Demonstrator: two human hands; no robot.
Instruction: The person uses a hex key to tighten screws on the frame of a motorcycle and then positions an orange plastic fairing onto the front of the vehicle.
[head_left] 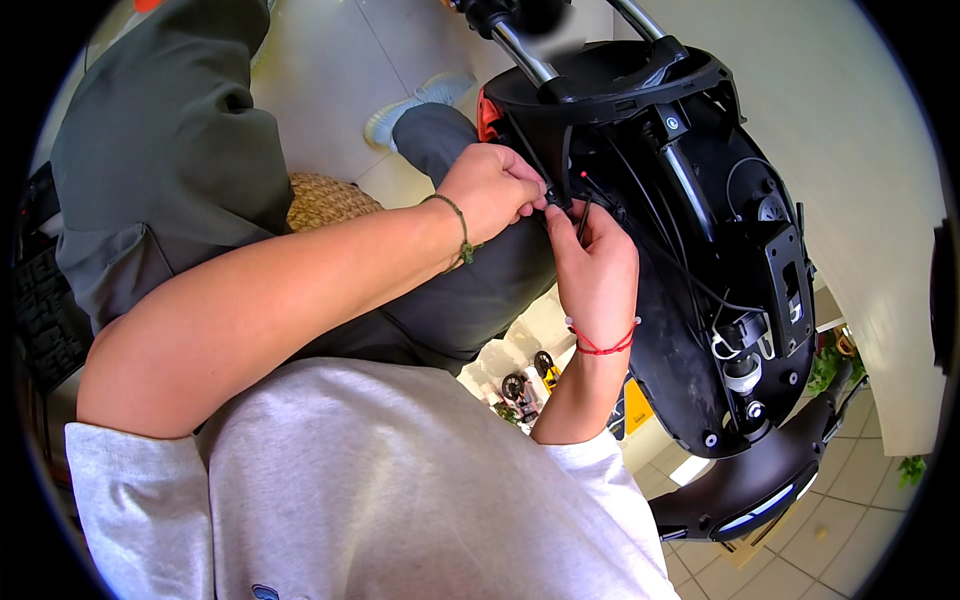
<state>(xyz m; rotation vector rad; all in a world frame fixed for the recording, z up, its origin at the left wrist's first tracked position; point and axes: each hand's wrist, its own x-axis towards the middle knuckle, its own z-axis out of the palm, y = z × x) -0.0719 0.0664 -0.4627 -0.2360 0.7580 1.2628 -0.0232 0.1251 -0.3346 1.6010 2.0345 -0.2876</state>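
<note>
We lean over the black scooter body (700, 330), its inner side open to us with cables and brackets showing. Near its top edge, below the chrome handlebar tube (520, 50), our hands meet. Our left hand (490, 190) pinches a small black connector (556, 198) between fingertips, and our right hand (595, 265) grips the black cable (583, 222) just beside it.
</note>
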